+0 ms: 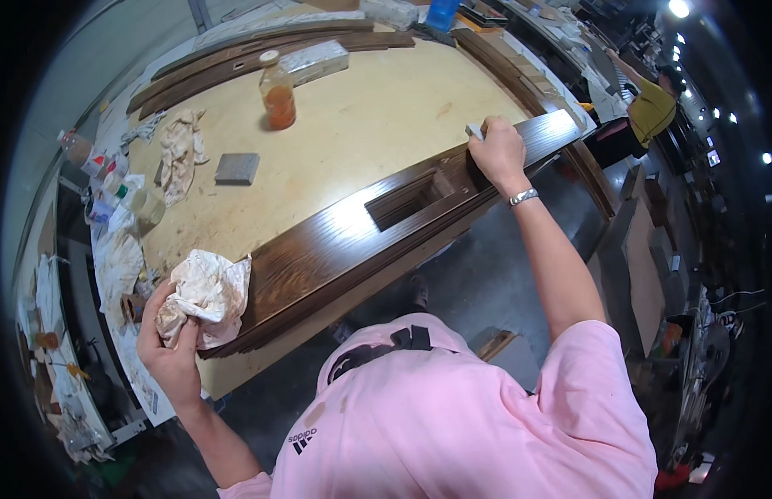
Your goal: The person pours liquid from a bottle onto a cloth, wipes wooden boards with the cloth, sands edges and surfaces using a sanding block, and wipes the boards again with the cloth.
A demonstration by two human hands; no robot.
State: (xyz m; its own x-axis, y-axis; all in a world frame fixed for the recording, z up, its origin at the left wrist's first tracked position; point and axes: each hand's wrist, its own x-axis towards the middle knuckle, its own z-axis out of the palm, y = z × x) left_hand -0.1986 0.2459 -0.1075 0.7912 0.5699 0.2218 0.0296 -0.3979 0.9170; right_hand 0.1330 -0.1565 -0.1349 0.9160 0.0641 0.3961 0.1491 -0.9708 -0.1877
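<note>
Looks like wiping and touching up stain on the long dark-brown stained wooden board [352, 241] with a rectangular cut-out, lying slantwise along the near edge of the pale plywood worktop [361, 125]. Next move, by judgement, calls for bringing the rag onto the wood while steadying the far end. Left hand [170, 341] at the near left end, fingers [157, 312] curled shut around a crumpled stained white rag [209, 293] touching the board's end; right hand [498, 150] at the far right, closed on a small pale block [474, 130] pressed on the board.
</note>
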